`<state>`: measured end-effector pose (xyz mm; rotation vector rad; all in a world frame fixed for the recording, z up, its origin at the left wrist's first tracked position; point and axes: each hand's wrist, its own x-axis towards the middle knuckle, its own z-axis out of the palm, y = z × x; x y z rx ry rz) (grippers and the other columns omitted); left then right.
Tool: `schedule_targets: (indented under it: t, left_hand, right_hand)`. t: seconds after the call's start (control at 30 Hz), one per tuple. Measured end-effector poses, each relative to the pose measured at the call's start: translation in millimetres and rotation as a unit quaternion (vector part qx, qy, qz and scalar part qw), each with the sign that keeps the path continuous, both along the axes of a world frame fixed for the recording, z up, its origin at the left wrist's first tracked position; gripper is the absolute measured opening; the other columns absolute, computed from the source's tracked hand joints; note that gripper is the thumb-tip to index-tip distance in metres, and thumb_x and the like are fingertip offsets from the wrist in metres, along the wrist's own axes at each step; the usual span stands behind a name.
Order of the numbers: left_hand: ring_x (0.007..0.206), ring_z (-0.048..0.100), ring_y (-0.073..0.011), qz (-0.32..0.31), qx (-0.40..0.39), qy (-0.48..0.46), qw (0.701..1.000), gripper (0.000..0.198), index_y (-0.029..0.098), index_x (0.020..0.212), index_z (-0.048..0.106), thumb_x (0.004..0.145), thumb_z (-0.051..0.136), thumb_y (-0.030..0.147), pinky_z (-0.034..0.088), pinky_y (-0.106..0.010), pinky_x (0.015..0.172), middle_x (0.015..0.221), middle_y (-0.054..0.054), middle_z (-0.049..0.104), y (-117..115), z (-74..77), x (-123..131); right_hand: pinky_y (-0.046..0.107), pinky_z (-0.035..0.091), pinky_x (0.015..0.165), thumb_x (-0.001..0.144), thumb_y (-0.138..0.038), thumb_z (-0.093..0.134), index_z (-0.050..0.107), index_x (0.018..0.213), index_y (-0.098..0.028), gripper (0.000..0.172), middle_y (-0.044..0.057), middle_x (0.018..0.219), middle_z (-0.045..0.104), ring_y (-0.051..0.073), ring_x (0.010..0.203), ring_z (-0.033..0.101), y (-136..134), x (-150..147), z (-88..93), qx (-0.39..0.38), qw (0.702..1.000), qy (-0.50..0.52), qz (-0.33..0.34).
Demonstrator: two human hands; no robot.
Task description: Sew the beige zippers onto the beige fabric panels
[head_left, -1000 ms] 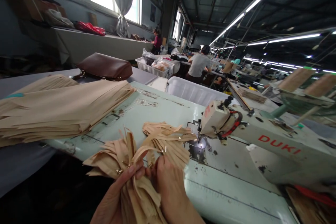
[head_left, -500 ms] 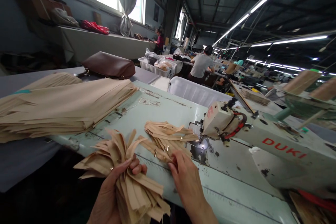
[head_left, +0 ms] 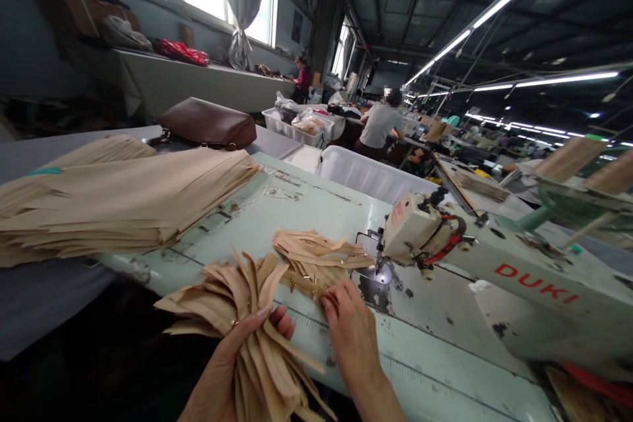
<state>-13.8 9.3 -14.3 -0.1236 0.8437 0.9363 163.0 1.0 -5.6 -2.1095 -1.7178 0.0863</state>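
My left hand [head_left: 222,359] is closed around the middle of a thick bundle of tan fabric strips [head_left: 270,369], whose ends fan out on both sides. A small metal piece glints beside its thumb. With bent fingertips, my right hand [head_left: 353,330] pinches the near end of a tan strip [head_left: 299,282] on the table; small gold-coloured metal pieces stick up from it. Just behind lies a loose pile of similar strips [head_left: 306,245], reaching toward the needle area of the sewing machine [head_left: 413,224]. The fingertips' exact contact is partly hidden.
A tall stack of tan panels [head_left: 123,194] covers the table's left side, with a brown bag [head_left: 208,122] behind. A white plastic bin [head_left: 370,175] stands beyond the table. Thread cones [head_left: 568,155] rise at right. Other people sit working farther back.
My left hand and its bundle have moved right, closer to my right hand. The right fingers have drawn together on the strip, and its metal pieces have shifted slightly.
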Motion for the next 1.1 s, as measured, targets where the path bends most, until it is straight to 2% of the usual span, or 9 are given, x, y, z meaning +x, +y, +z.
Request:
schedule_targets:
  t: [0.2,0.43,0.57,0.67,0.73,0.83,0.9,1.0,1.1]
  left_hand:
    - [0.075,0.074,-0.0225,-0.011,0.009,-0.034,0.999,0.015,0.012,0.098,0.072,0.084,0.070,0.011,0.061,-0.038,0.072,0.086,-0.011,0.075,0.0,-3.1,1.4]
    - [0.070,0.074,-0.0225,0.008,-0.018,0.012,1.000,0.016,0.010,0.101,0.071,0.087,0.063,0.011,0.062,-0.035,0.067,0.084,-0.012,0.075,-2.5,14.3,7.0]
    - [0.079,0.075,-0.0250,-0.009,-0.035,-0.006,0.999,0.021,0.009,0.107,0.069,0.088,0.064,0.012,0.062,-0.037,0.072,0.092,-0.015,0.076,-3.7,15.2,10.1]
    - [0.091,0.074,-0.0282,-0.027,-0.029,0.005,0.999,0.026,0.005,0.112,0.068,0.087,0.064,0.010,0.062,-0.038,0.079,0.104,-0.019,0.075,-5.2,17.8,13.6]
    - [0.100,0.072,-0.0315,-0.042,-0.005,0.014,0.999,0.028,0.003,0.115,0.067,0.087,0.065,0.010,0.061,-0.039,0.084,0.110,-0.022,0.073,-7.0,21.3,16.1]
    - [0.104,0.070,-0.0359,-0.064,0.009,-0.007,0.998,0.028,0.003,0.114,0.068,0.088,0.065,0.014,0.060,-0.043,0.086,0.107,-0.022,0.074,-10.1,24.9,18.5]
    - [0.102,0.071,-0.0360,-0.071,0.008,-0.036,0.997,0.027,0.004,0.113,0.069,0.089,0.065,0.017,0.060,-0.044,0.084,0.103,-0.020,0.075,-11.9,23.9,18.8]
    - [0.097,0.073,-0.0334,-0.065,0.009,-0.056,0.996,0.025,0.006,0.111,0.070,0.089,0.064,0.016,0.061,-0.040,0.082,0.100,-0.017,0.076,-13.5,17.5,17.4]
    - [0.089,0.075,-0.0314,-0.067,0.004,-0.053,0.996,0.022,0.006,0.107,0.071,0.087,0.066,0.015,0.062,-0.038,0.078,0.096,-0.017,0.076,-13.9,9.7,14.3]
  right_hand:
    - [0.028,0.047,0.064,0.089,-0.011,0.062,0.064,0.091,-0.021,0.011,0.002,0.093,0.067,0.019,0.079,0.066,2.6,-1.7,0.0,-0.006,1.000,-0.021,-0.010]
    - [0.026,0.046,0.064,0.089,-0.010,0.059,0.060,0.083,-0.022,0.013,0.001,0.088,0.063,0.017,0.075,0.063,3.4,4.0,-2.0,0.065,0.998,-0.012,0.022]
    - [0.028,0.048,0.072,0.093,-0.012,0.052,0.056,0.086,-0.021,0.012,0.004,0.091,0.062,0.019,0.082,0.062,0.9,5.6,-1.6,0.127,0.990,0.015,0.063]
    - [0.027,0.045,0.061,0.100,-0.018,0.043,0.053,0.088,-0.021,0.016,0.002,0.081,0.061,0.018,0.070,0.061,-5.3,5.5,1.2,0.169,0.982,0.001,0.080]
    - [0.026,0.042,0.055,0.103,-0.023,0.037,0.052,0.089,-0.022,0.020,0.000,0.075,0.060,0.017,0.061,0.059,-11.4,2.4,4.1,0.186,0.976,-0.019,0.109]
    - [0.026,0.042,0.057,0.105,-0.024,0.034,0.053,0.093,-0.022,0.022,0.001,0.077,0.060,0.017,0.065,0.061,-20.7,-9.9,4.4,0.192,0.963,-0.041,0.183]
    - [0.025,0.042,0.059,0.105,-0.022,0.031,0.054,0.096,-0.021,0.025,0.001,0.079,0.061,0.016,0.069,0.063,-25.5,-21.5,-0.5,0.200,0.953,-0.043,0.225]
    - [0.024,0.041,0.058,0.106,-0.021,0.021,0.055,0.090,-0.020,0.038,0.002,0.075,0.060,0.015,0.066,0.062,-30.5,-33.8,-6.5,0.231,0.943,-0.009,0.238]
    - [0.022,0.044,0.061,0.106,-0.030,0.027,0.057,0.088,-0.019,0.037,0.003,0.079,0.063,0.015,0.071,0.064,-34.1,-28.6,6.6,0.164,0.942,0.078,0.282]
